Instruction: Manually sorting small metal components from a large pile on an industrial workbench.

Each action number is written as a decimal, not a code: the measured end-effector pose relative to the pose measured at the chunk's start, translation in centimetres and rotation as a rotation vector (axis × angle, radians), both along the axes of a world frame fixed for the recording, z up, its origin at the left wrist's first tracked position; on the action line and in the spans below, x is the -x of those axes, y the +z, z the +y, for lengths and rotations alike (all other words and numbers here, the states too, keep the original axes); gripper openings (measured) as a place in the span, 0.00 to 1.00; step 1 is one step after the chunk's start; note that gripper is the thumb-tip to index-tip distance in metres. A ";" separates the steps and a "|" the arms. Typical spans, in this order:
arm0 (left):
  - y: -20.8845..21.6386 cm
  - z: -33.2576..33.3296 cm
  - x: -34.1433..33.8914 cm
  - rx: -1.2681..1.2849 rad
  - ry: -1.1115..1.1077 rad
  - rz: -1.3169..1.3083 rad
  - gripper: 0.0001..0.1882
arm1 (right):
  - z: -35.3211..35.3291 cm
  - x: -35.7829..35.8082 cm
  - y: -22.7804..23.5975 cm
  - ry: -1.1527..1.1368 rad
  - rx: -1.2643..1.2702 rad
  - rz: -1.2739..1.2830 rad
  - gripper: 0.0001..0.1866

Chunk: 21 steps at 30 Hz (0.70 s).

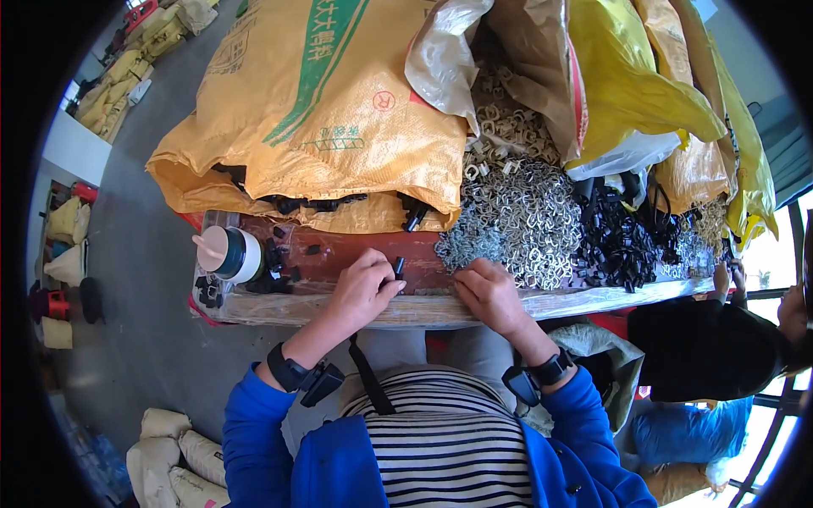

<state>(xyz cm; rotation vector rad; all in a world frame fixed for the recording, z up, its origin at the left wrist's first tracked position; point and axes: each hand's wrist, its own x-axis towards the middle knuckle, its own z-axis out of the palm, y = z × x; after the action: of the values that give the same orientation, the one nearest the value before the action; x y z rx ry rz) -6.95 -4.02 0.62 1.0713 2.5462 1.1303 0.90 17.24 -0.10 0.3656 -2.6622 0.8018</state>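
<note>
My left hand (366, 286) is closed over the bench near its front edge, fingers curled and thumb stretched toward the right. A small black plastic piece (399, 268) sticks up at its fingertips, seemingly pinched there. My right hand (493, 295) is closed as well, its fingertips bunched at the bench edge, just in front of a heap of small blue-grey metal pieces (467, 245). What lies inside that grip is hidden. Between the two hands the reddish bench top (428, 275) shows.
An orange woven sack (339, 110) with black parts at its mouth lies behind my hands. A cup with a pink lid (222, 252) stands left. Silvery metal rings (535, 229) and black plastic buckles (622, 245) are heaped to the right. Another person (711, 343) works at far right.
</note>
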 end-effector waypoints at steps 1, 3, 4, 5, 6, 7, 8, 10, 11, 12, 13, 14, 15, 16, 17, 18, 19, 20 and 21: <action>-0.1 -0.1 0.0 -0.001 0.004 -0.007 0.09 | -0.2 0.3 -0.2 0.020 -0.050 -0.014 0.04; 0.2 -0.1 -0.1 0.014 0.054 -0.121 0.12 | -0.5 0.8 -0.6 0.046 -0.102 -0.033 0.04; 0.2 -0.1 -0.1 0.021 0.079 -0.176 0.13 | -0.7 1.0 -0.8 0.035 -0.141 -0.051 0.03; 0.0 -0.2 -0.2 0.020 0.083 -0.180 0.13 | -0.9 1.1 -0.9 0.024 -0.182 -0.069 0.03; -0.2 -0.2 -0.3 -0.009 0.091 -0.121 0.14 | -1.1 1.3 -1.0 0.012 -0.222 -0.085 0.02; -0.5 -0.2 -0.5 -0.038 0.098 -0.061 0.15 | -1.2 1.3 -1.0 0.017 -0.223 -0.086 0.02; -0.5 -0.2 -0.5 -0.068 0.102 0.001 0.16 | -1.3 1.4 -1.1 0.004 -0.254 -0.096 0.02; -0.2 0.0 -0.7 -0.048 0.087 0.016 0.15 | -1.5 1.5 -1.1 -0.025 -0.317 -0.111 0.02; 0.1 0.1 -0.8 -0.025 0.070 0.029 0.14 | -1.6 1.4 -1.1 -0.028 -0.320 -0.108 0.02; 0.4 0.2 -0.9 -0.003 0.050 0.043 0.13 | -1.8 1.2 -1.1 -0.048 -0.319 -0.125 0.03; 0.6 0.4 -0.9 -0.008 0.033 0.052 0.13 | -1.8 1.0 -1.1 -0.079 -0.318 -0.140 0.03; 0.7 0.4 -1.2 -0.073 0.054 -0.002 0.12 | -1.8 0.8 -0.9 -0.114 -0.317 -0.155 0.03; 0.8 0.6 -1.7 -0.141 0.063 -0.063 0.11 | -1.6 0.5 -0.8 -0.146 -0.325 -0.155 0.03; 0.9 1.0 -2.1 -0.207 0.069 -0.127 0.10 | -1.5 0.5 -0.5 -0.068 -0.052 -0.174 0.03; 1.2 1.2 -2.4 -0.214 0.031 -0.128 0.10 | -1.5 0.3 -0.3 0.008 0.222 -0.181 0.03; 2.1 1.8 -2.7 -0.231 -0.006 -0.148 0.09 | -1.4 -0.1 0.4 0.055 0.438 -0.300 0.03; 2.7 2.4 -3.0 -0.245 -0.042 -0.168 0.08 | -1.5 -0.4 0.9 0.105 0.663 -0.406 0.03; 3.1 3.1 -3.4 -0.252 -0.094 -0.174 0.08 | -1.7 -0.9 1.0 0.130 0.903 -0.501 0.03; 3.4 3.7 -3.8 -0.290 -0.114 -0.131 0.07 | -1.9 -1.4 0.9 0.160 1.150 -0.582 0.03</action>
<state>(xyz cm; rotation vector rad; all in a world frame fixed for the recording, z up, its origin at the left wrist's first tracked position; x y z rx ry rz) -3.18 -0.34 4.05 1.1440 2.2393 1.5160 2.26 15.36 0.80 0.0197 -2.0759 2.5466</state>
